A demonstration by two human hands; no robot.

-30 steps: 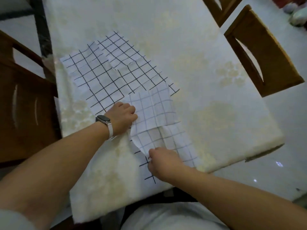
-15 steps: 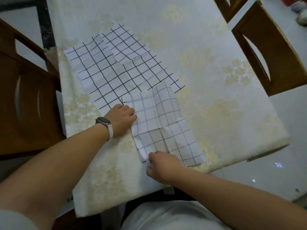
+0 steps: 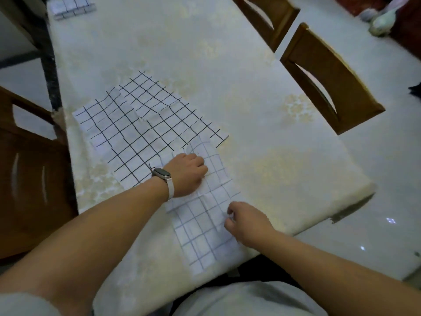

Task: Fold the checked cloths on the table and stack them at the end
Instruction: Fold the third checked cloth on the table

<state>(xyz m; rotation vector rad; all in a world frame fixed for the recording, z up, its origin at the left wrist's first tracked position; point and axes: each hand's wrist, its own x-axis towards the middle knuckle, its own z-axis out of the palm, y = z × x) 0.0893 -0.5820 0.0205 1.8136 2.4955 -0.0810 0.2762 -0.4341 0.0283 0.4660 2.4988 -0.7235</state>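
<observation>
A folded checked cloth (image 3: 205,236) with faint grid lines lies near the table's front edge, its far end overlapping unfolded checked cloths (image 3: 127,133) spread flat to the left and beyond. My left hand (image 3: 186,174), a watch on its wrist, rests on the folded cloth's far part with fingers curled under, knuckles pressing down. My right hand (image 3: 246,222) is at the cloth's right edge, and its curled fingertips pinch that edge. A small stack of folded checked cloths (image 3: 70,5) sits at the far left end of the table.
The table (image 3: 227,65) wears a cream flowered cover. Two wooden chairs (image 3: 330,80) (image 3: 266,17) stand along its right side and another wooden chair (image 3: 29,179) on the left. Pale tiled floor lies to the right.
My left hand slid right from the cloth's left fold onto its top. My right hand moved from the near corner to the right edge. The raised flap now lies flat.
</observation>
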